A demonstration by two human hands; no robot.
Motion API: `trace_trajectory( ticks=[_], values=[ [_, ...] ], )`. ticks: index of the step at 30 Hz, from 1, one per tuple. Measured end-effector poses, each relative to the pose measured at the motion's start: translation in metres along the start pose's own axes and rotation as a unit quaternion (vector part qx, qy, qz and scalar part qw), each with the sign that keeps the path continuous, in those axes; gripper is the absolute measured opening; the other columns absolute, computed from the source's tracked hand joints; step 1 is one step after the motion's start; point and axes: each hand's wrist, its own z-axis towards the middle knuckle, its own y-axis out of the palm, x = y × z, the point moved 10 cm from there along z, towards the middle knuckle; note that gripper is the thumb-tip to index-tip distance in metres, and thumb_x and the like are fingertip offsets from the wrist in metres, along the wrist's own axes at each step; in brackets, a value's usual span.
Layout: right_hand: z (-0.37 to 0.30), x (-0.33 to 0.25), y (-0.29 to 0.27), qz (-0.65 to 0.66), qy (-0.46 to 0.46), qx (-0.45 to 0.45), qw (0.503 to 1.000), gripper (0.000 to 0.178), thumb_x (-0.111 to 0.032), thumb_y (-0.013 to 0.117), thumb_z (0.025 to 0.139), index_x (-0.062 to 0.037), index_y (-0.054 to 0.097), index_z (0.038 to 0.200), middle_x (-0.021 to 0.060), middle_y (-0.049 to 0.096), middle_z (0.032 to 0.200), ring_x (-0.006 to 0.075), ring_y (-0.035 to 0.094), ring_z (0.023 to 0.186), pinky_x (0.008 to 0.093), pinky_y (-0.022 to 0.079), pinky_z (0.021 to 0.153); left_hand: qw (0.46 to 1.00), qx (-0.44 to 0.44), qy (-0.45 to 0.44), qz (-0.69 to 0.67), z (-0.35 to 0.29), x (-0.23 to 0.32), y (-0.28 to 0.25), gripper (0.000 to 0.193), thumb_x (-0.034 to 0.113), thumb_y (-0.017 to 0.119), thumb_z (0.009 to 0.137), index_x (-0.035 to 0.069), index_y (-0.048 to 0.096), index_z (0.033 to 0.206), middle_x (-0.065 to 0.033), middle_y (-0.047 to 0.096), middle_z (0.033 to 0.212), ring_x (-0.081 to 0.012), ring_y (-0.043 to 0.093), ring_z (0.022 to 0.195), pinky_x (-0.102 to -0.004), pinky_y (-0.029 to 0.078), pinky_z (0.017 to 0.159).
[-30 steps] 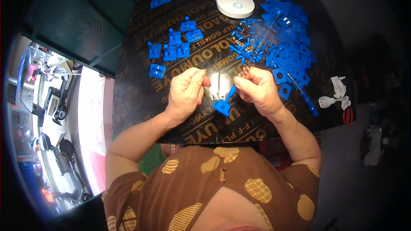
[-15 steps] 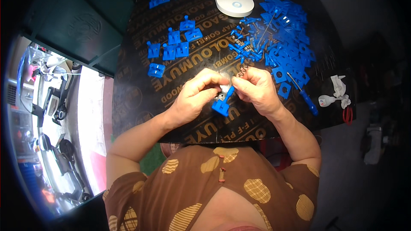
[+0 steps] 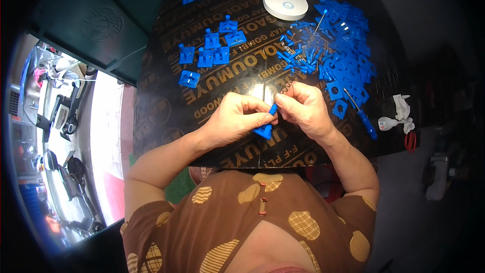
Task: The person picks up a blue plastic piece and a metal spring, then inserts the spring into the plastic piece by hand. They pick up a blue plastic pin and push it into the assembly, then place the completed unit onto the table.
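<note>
Near the front edge of the table, my left hand (image 3: 236, 121) is closed with thumb and fingers round the stem of a small blue plastic part (image 3: 263, 131). Its wide base shows below the fingers, and the stem tilts up to the right. Close beside the stem's upper end is my right hand (image 3: 305, 108), thumb and forefinger pinched. A thin dark coil spring (image 3: 284, 90) shows partly at those fingertips; the rest is hidden by the fingers. Whether the spring touches the stem, I cannot tell.
A heap of blue plastic parts (image 3: 348, 40) with small metal pieces covers the right back. Several blue parts with stems (image 3: 212, 45) stand at the left. A screwdriver (image 3: 368, 124) lies right, near a white bottle (image 3: 388, 123). The white lamp base (image 3: 284, 2) stands behind.
My left fingers have closed round the stem of the blue part, where they were beside it before. My right hand stays pinched near the stem's top. The whole view has shifted slightly.
</note>
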Motion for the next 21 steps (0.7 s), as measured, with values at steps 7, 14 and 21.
trace_trajectory(
  ticks=[7,14,21],
  values=[
    [-0.0011,0.0020,0.0062,0.020,0.017,-0.025,0.999,0.017,-0.015,0.061,0.092,-0.0005,0.060,0.083,0.0018,0.060,0.071,0.0045,0.054,0.061,0.0182,0.041,0.054,0.999,-0.008,-0.037,-0.013,-0.0016,-0.0035,-0.0016,0.015,0.006,0.064,0.088,-0.005,0.067,0.098,-0.0115,0.069,0.092,-0.0130,0.065,0.086,-0.0243,0.051,0.079],
    [-0.0012,0.0018,0.0061,0.001,0.013,-0.035,0.999,0.016,-0.014,0.060,0.091,0.0009,0.061,0.087,0.0026,0.061,0.073,0.0047,0.054,0.063,0.0184,0.042,0.055,0.998,-0.008,-0.030,-0.047,-0.0014,-0.0040,-0.0003,0.015,0.007,0.064,0.087,-0.004,0.066,0.097,-0.0101,0.069,0.090,-0.0124,0.064,0.086,-0.0238,0.051,0.077],
    [-0.0010,0.0038,0.0058,0.004,0.018,-0.041,0.999,0.015,-0.015,0.061,0.091,0.0003,0.062,0.088,0.0008,0.061,0.073,0.0037,0.053,0.064,0.0179,0.041,0.055,0.997,-0.003,-0.036,-0.061,-0.0013,-0.0059,-0.0012,0.014,0.008,0.064,0.087,-0.003,0.066,0.097,-0.0095,0.068,0.089,-0.0118,0.064,0.084,-0.0232,0.051,0.076]
  ],
)
